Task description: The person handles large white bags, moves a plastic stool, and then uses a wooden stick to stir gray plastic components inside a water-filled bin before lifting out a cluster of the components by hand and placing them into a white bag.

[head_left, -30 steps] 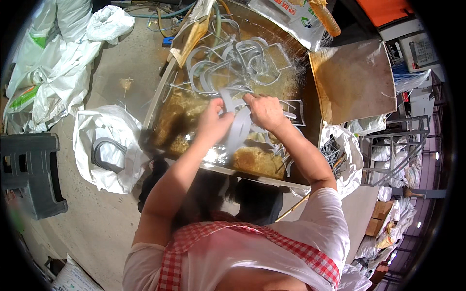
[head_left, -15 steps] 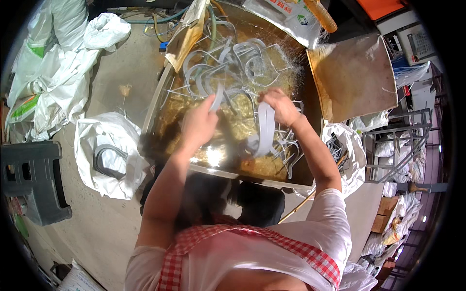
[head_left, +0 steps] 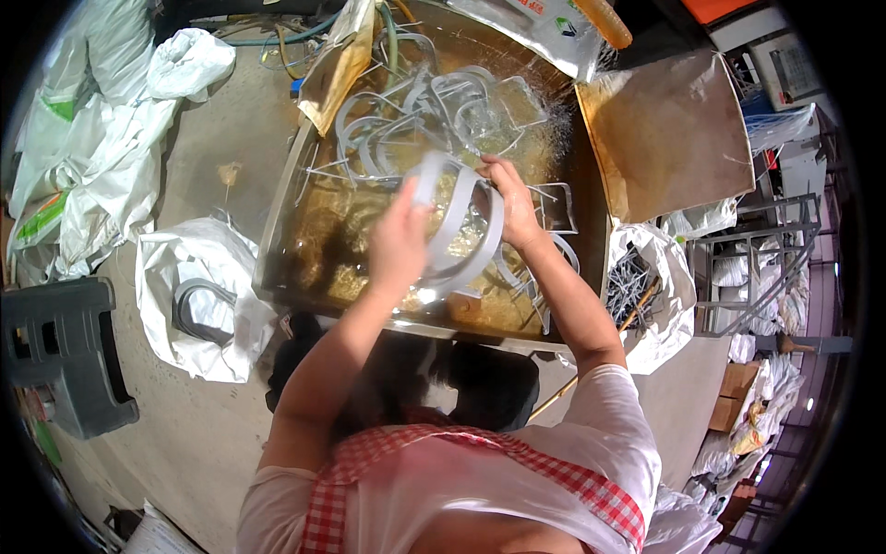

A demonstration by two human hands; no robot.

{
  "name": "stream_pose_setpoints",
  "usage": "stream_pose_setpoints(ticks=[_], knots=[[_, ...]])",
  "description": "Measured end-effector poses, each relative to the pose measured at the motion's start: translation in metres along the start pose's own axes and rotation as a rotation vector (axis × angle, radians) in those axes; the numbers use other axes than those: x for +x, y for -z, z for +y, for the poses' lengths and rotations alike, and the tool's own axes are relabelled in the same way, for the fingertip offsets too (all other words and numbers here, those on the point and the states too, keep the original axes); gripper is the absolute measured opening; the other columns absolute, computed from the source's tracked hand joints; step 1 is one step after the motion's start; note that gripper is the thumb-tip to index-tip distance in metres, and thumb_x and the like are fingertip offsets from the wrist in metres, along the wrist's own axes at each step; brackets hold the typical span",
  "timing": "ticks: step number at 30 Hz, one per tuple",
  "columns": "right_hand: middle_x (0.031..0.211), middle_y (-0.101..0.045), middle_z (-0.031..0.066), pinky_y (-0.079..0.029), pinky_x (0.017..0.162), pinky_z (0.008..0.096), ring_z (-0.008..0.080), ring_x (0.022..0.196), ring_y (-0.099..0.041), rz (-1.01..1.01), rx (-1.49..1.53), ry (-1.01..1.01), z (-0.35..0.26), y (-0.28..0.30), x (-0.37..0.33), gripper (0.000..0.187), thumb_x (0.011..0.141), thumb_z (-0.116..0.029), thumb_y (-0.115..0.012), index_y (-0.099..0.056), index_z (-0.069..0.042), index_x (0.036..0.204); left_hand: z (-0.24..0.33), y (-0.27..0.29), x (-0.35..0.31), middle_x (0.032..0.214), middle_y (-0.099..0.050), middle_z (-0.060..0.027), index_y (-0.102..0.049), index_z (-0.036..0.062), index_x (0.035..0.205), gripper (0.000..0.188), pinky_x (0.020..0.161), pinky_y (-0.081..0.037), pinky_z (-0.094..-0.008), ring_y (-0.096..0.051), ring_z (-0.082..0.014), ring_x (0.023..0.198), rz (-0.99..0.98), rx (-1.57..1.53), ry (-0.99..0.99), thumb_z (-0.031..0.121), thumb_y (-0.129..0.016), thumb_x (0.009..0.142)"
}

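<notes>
Both hands hold one curved grey plastic strip (head_left: 461,235) above a square metal tank (head_left: 277,231) of brownish liquid. The left hand (head_left: 399,242) is closed around the strip's left bend; the right hand (head_left: 510,205) grips its upper right end. More grey curved strips (head_left: 406,120) lie tangled in the liquid at the tank's far side. The tank stands on a concrete floor (head_left: 194,157). To its left, an open white sack (head_left: 198,309) holds dark curved pieces, with a grey plastic stool (head_left: 60,355) beyond it. White bags (head_left: 101,157) are piled at the far left. Right of the tank stands a brown panel (head_left: 669,138), and below it a sack of thin rods (head_left: 646,295).
</notes>
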State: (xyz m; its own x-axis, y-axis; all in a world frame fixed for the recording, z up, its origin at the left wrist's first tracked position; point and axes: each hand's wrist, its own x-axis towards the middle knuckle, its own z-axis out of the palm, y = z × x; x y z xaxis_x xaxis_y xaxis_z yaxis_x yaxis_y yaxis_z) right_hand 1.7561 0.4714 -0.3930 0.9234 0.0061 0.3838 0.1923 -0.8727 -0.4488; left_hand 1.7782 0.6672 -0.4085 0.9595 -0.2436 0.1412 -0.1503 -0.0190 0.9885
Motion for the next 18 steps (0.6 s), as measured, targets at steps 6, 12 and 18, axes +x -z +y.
stream_pose_setpoints(ticks=[6, 12, 18], knots=[[0.089, -0.059, 0.0163, -0.045, 0.070, 0.0368, 0.0358, 0.082, -0.057, -0.061, 0.054, -0.139, 0.023, 0.006, -0.032, 0.022, 0.072, -0.007, -0.060, -0.054, -0.003, 0.093, -0.004, 0.023, 0.020, 0.086, -0.064, -0.0106, -0.043, 0.0025, 0.126, 0.039, 0.056, -0.046, -0.0275, -0.055, -0.0121, 0.061, 0.249, 0.291, -0.078, 0.006, -0.046, 0.087], [0.095, -0.059, 0.0208, -0.044, 0.076, 0.0383, 0.0352, 0.089, -0.057, -0.182, -0.157, -0.268, 0.021, 0.002, -0.025, 0.023, 0.076, -0.015, -0.058, -0.052, -0.002, 0.095, 0.003, 0.004, -0.008, 0.070, -0.060, -0.0105, -0.046, 0.0180, 0.126, 0.043, 0.056, -0.047, -0.0335, -0.059, -0.0224, 0.061, -0.197, 0.258, -0.181, 0.013, -0.050, 0.084], [0.111, -0.057, 0.0204, -0.041, 0.089, 0.0391, 0.0353, 0.104, -0.053, -0.287, 0.099, -0.712, 0.005, -0.002, -0.015, 0.055, 0.069, -0.036, -0.065, -0.052, -0.007, 0.114, -0.001, -0.003, -0.010, 0.084, -0.064, -0.0152, -0.046, 0.0104, 0.125, 0.043, 0.069, -0.047, -0.0349, -0.062, -0.0270, 0.078, -0.354, 0.111, -0.005, 0.023, -0.052, 0.084]])
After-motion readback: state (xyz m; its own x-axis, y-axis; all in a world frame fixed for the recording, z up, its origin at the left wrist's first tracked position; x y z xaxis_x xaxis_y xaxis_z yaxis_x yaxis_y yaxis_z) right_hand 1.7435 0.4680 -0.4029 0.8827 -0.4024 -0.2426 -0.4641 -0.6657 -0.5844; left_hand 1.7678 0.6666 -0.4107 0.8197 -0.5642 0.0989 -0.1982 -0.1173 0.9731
